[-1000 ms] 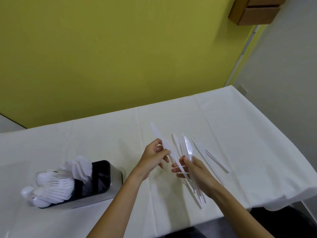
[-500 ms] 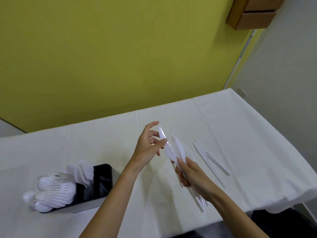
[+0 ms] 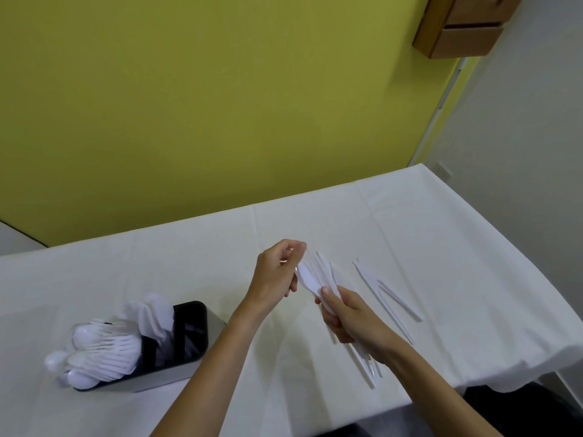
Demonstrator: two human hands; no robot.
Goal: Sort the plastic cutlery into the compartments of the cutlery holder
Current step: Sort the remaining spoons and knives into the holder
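My right hand (image 3: 353,323) grips a bundle of white plastic knives (image 3: 315,274) by their middles, blades fanned up and to the left, handles sticking out below my wrist. My left hand (image 3: 277,274) pinches the blade ends of that same bundle between thumb and fingers. Two more white knives (image 3: 386,296) lie loose on the cloth to the right of my hands. The metal cutlery holder (image 3: 189,361) with black inner dividers stands at the left, its left compartments packed with white spoons (image 3: 104,351) and forks (image 3: 151,316); its right compartment looks dark.
A white tablecloth (image 3: 441,247) covers the table, whose right edge and front edge drop off close by. A yellow wall runs behind it. A wooden box (image 3: 463,26) hangs on the wall at top right.
The bundle has been gathered tighter in my right hand. My left hand has closed its fingers onto the blade tips; half a second ago its fingers were spread.
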